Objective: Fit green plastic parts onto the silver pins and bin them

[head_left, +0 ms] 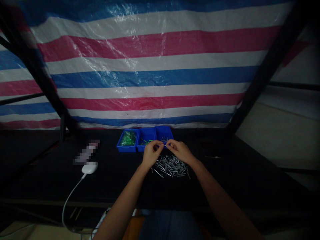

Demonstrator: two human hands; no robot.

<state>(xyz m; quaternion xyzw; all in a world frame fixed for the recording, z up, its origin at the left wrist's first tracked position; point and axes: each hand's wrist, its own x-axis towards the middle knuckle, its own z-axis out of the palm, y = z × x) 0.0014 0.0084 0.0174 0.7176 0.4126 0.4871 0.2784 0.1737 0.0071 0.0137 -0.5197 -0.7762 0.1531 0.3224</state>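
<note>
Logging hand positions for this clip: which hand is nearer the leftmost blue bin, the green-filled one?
Left. The left hand is just right of the leftmost blue bin; the right hand is farther right, with the left hand between it and the bin.

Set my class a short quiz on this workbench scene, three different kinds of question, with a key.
1. Multiple choice: of the three blue plastic bins, which holds the most green pieces? A) the left bin B) the middle bin C) the right bin

2. True or false: loose metal pins lie on the black table just below the left hand and the right hand.

3. Short answer: what trails from the white oval device?

Key: 1. A. 2. True. 3. A white cable.
</note>
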